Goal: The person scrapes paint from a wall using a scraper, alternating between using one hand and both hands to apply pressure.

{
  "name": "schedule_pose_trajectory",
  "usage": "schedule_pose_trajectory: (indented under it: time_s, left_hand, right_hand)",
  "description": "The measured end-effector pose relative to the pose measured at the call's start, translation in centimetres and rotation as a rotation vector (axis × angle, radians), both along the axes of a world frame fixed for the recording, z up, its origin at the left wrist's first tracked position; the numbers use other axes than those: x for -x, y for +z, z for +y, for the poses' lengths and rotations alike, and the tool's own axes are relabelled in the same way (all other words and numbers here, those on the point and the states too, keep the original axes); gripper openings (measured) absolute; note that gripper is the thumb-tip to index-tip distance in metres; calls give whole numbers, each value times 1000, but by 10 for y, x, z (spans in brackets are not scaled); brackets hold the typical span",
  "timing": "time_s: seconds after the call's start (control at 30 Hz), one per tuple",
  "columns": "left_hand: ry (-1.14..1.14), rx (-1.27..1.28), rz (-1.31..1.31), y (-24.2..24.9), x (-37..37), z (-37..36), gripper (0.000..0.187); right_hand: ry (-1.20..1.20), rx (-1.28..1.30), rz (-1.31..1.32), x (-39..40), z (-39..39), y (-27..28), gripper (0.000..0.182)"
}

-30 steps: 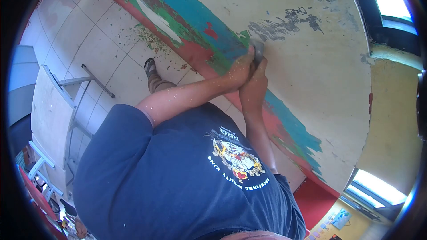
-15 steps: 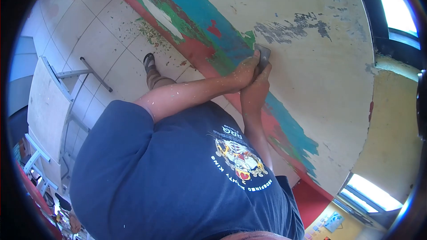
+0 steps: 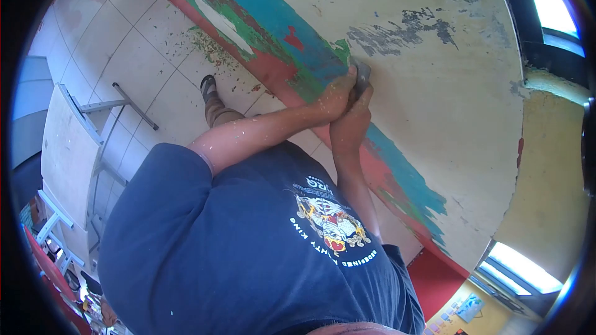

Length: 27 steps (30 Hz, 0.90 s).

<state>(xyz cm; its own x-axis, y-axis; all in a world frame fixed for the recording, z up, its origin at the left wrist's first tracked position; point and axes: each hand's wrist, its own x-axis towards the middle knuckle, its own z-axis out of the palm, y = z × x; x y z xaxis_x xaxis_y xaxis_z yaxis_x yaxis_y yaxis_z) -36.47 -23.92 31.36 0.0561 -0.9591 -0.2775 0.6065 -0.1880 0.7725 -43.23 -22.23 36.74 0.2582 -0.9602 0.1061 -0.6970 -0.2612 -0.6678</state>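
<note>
A grey scraper (image 3: 362, 74) with a flat blade rests against the painted wall (image 3: 434, 124), at the edge between bare pale surface and teal and green paint. My left hand (image 3: 338, 96) is closed around its handle. My right hand (image 3: 352, 123) is closed around it as well, just below and overlapping the left. Most of the handle is hidden by my fingers. Beside the blade a small flap of green paint (image 3: 340, 49) stands out. Paint flecks dot my left forearm.
Paint chips (image 3: 214, 49) lie scattered on the tiled floor (image 3: 149, 31). My sandalled foot (image 3: 208, 85) stands near them. At left is a pale board on metal legs (image 3: 71, 149). A window (image 3: 552, 0) is at upper right, and a red panel (image 3: 434, 279) at lower right.
Both hands and the scraper have shifted slightly left in the view, which has itself moved a little. The grip looks the same.
</note>
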Motion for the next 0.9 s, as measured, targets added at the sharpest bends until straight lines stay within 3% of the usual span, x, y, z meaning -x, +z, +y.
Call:
schedule_pose_trajectory:
  time_s: [0.13,0.23,0.3,0.43,0.5,0.6,0.73,0.8,0.83,0.9]
  left_hand:
    - [-69,-43,52,2,-11,2,65]
    - [-83,-103,-113,16,-7,4,64]
    - [5,-8,11,18,-6,4,65]
    - [-51,-9,59,-3,-10,-2,66]
    - [-53,-74,-167,3,-4,0,68]
    - [-5,-79,-149,34,-21,7,68]
    - [-12,-18,27,13,-17,0,68]
    - [-87,-118,-214,19,-15,2,68]
    - [-78,-115,-208,21,-19,0,68]
    - [11,-53,78,20,-25,-2,67]
  right_hand:
    - [-38,-53,45,-6,2,0,36]
    - [18,28,-78,1,2,-1,35]
    - [10,53,23,-2,-2,1,36]
    - [0,11,49,-5,-2,-3,36]
    - [25,49,-68,1,1,-1,39]
    - [-17,-2,38,-8,-5,6,41]
    - [11,63,71,-9,-2,0,41]
    - [30,66,-69,-4,1,4,41]
    - [39,70,-63,-9,-2,6,41]
    - [28,83,71,-20,-5,7,37]
